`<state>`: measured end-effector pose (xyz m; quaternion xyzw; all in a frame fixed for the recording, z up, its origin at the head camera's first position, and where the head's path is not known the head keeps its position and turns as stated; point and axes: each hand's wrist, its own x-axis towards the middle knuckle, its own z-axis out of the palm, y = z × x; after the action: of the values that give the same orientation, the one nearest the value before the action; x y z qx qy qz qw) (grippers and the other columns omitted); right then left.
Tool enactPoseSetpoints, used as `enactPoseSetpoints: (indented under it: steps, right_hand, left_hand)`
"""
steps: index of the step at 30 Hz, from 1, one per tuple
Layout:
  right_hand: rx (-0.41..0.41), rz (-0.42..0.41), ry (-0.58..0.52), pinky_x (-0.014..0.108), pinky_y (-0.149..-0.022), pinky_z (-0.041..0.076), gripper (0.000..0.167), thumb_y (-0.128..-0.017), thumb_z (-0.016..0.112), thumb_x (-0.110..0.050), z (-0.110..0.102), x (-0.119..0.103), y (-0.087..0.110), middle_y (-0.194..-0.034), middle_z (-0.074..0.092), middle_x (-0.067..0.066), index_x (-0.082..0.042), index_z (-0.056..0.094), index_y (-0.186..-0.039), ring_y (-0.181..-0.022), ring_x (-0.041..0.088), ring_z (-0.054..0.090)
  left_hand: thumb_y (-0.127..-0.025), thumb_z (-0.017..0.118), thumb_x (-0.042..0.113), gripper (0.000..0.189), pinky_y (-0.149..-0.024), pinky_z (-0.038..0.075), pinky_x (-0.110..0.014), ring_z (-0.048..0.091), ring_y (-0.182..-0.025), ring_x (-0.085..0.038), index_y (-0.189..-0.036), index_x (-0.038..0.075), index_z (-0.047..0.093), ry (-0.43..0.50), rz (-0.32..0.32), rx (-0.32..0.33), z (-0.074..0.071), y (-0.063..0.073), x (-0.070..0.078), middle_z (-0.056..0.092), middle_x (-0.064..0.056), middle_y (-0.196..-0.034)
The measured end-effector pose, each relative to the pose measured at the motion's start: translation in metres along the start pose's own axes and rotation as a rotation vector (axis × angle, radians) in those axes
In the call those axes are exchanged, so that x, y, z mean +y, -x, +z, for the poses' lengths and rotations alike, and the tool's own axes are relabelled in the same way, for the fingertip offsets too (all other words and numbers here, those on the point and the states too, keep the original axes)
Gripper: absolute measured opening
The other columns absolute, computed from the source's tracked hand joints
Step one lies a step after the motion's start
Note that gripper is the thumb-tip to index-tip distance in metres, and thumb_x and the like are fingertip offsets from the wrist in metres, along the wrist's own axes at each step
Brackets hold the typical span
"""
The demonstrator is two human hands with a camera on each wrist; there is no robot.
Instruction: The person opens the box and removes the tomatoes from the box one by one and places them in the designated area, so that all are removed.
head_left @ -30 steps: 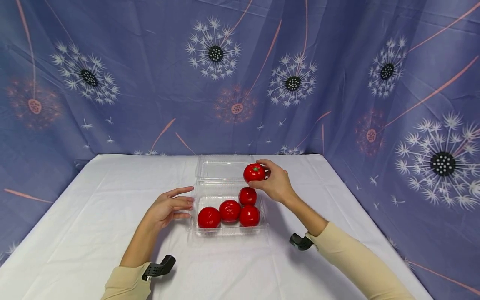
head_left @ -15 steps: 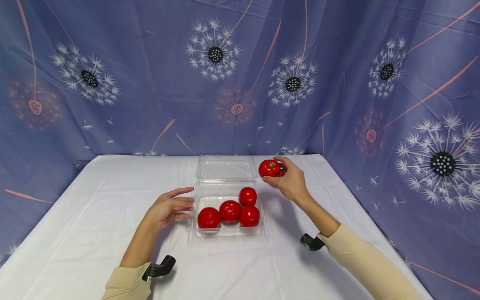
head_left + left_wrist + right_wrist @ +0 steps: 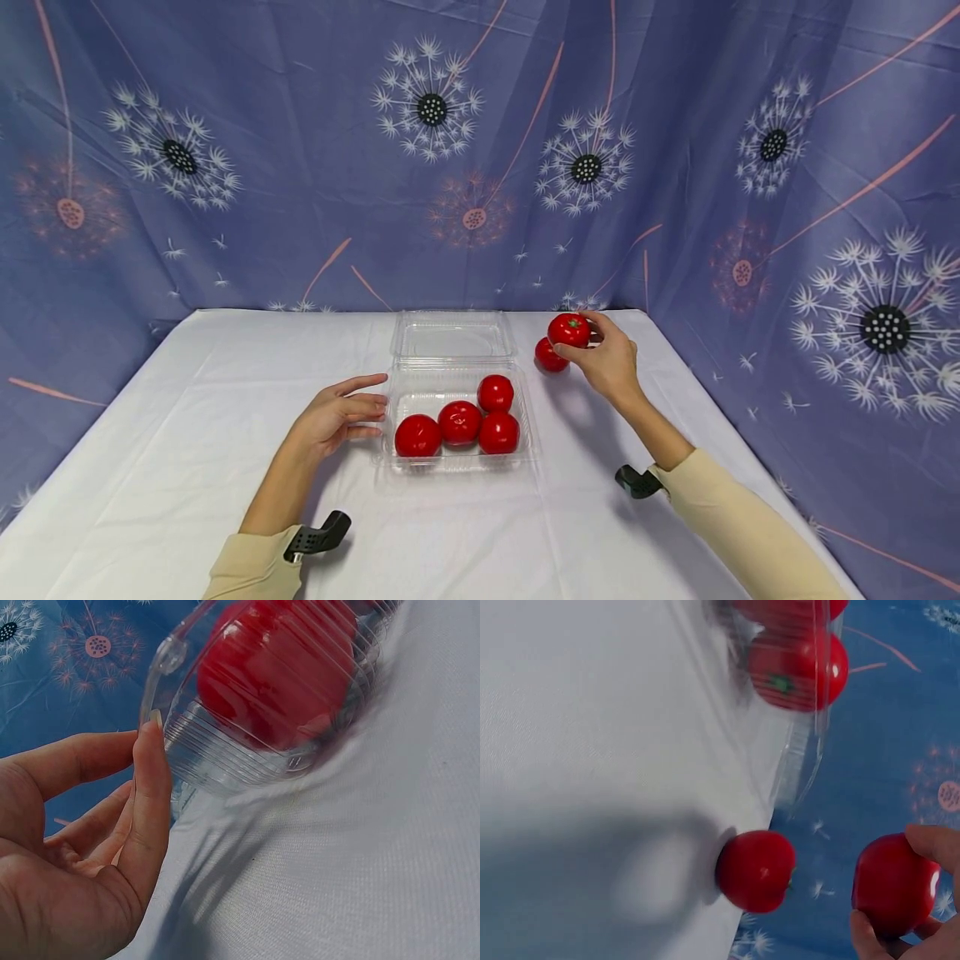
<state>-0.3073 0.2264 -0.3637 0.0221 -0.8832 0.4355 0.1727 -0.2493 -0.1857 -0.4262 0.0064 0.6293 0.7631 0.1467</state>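
In the head view, my right hand grips a red tomato with a green stem mark, fingers and thumb around its sides. Just below and left of it, a second tomato sits on the white cloth; the right wrist view shows this loose tomato apart from the held tomato. My left hand rests its extended fingers at the left side of a clear plastic clamshell box. Fingertips meet the box's rim in the left wrist view. Several tomatoes lie inside the box.
The box's hinged lid lies folded back toward the rear of the table. White cloth covers the table. A blue dandelion-print curtain hangs behind and at the sides.
My right hand has moved right with its tomato, from the box's right edge past the loose tomato, which now shows. The left hand and the box have stayed still.
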Motion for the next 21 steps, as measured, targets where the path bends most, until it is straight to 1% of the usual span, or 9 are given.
enactPoseSetpoints:
  steps: [7, 9, 10, 12, 14, 16, 18, 21]
  right_hand:
    - [0.083, 0.005, -0.004, 0.051, -0.099, 0.05, 0.07, -0.081, 0.084, -0.024, -0.004, 0.015, -0.007, -0.129, 0.067, 0.018, -0.013, 0.056, -0.144, -0.112, 0.035, 0.064]
    - [0.098, 0.007, -0.006, 0.051, -0.105, 0.045, 0.069, -0.081, 0.085, -0.023, -0.005, 0.018, -0.009, -0.128, 0.067, 0.018, -0.012, 0.057, -0.143, -0.113, 0.036, 0.064]
    - [0.105, 0.011, -0.006, 0.051, -0.105, 0.045, 0.069, -0.08, 0.085, -0.023, -0.005, 0.02, -0.01, -0.128, 0.067, 0.018, -0.013, 0.057, -0.143, -0.113, 0.036, 0.065]
    - [0.116, 0.013, -0.004, 0.053, -0.108, 0.038, 0.068, -0.08, 0.086, -0.023, -0.006, 0.024, -0.011, -0.128, 0.067, 0.019, -0.012, 0.058, -0.142, -0.113, 0.036, 0.065]
    - [0.127, 0.021, -0.003, 0.052, -0.108, 0.037, 0.067, -0.08, 0.086, -0.023, -0.007, 0.029, -0.012, -0.127, 0.067, 0.019, -0.012, 0.059, -0.141, -0.113, 0.036, 0.064]
    - [0.142, 0.034, 0.004, 0.051, -0.103, 0.043, 0.068, -0.079, 0.086, -0.024, -0.008, 0.033, -0.013, -0.126, 0.068, 0.019, -0.012, 0.06, -0.14, -0.113, 0.036, 0.064]
    - [0.154, 0.054, 0.009, 0.05, -0.101, 0.044, 0.068, -0.079, 0.087, -0.025, -0.008, 0.038, -0.014, -0.126, 0.068, 0.019, -0.013, 0.06, -0.141, -0.113, 0.036, 0.063]
    - [0.171, 0.073, 0.016, 0.051, -0.103, 0.039, 0.07, -0.079, 0.086, -0.026, -0.009, 0.045, -0.015, -0.128, 0.067, 0.02, -0.012, 0.059, -0.142, -0.116, 0.037, 0.06]
  left_hand:
    - [-0.091, 0.064, -0.003, 0.064, -0.069, 0.063, -0.031, 0.071, -0.084, -0.015, -0.151, -0.002, 0.042, 0.007, -0.002, 0.001, 0.0, 0.001, 0.0, 0.07, -0.007, -0.107]
    - [-0.091, 0.064, -0.003, 0.064, -0.069, 0.063, -0.031, 0.071, -0.084, -0.015, -0.151, -0.002, 0.042, 0.01, -0.001, 0.0, 0.0, 0.001, 0.001, 0.07, -0.007, -0.107]
    - [-0.091, 0.064, -0.003, 0.064, -0.069, 0.063, -0.031, 0.071, -0.084, -0.015, -0.151, -0.002, 0.042, 0.01, -0.001, 0.0, 0.0, 0.001, 0.001, 0.07, -0.007, -0.107]
    - [-0.091, 0.064, -0.002, 0.064, -0.069, 0.063, -0.031, 0.071, -0.084, -0.015, -0.151, -0.002, 0.042, 0.009, 0.0, -0.001, 0.0, 0.001, 0.001, 0.07, -0.007, -0.107]
    - [-0.091, 0.064, -0.002, 0.064, -0.069, 0.063, -0.031, 0.071, -0.084, -0.014, -0.151, -0.002, 0.041, 0.009, 0.0, -0.001, 0.0, 0.001, 0.001, 0.07, -0.007, -0.108]
    - [-0.091, 0.064, -0.003, 0.065, -0.069, 0.063, -0.031, 0.07, -0.084, -0.014, -0.152, -0.002, 0.041, 0.007, -0.002, 0.0, 0.0, 0.001, 0.001, 0.069, -0.007, -0.108]
    - [-0.091, 0.064, -0.003, 0.065, -0.069, 0.063, -0.031, 0.07, -0.084, -0.014, -0.152, -0.002, 0.041, 0.005, -0.003, 0.001, 0.0, 0.001, 0.0, 0.069, -0.007, -0.108]
    - [-0.091, 0.064, -0.002, 0.064, -0.069, 0.063, -0.031, 0.07, -0.084, -0.014, -0.151, -0.002, 0.042, 0.001, -0.003, 0.002, 0.0, 0.0, 0.0, 0.07, -0.007, -0.109]
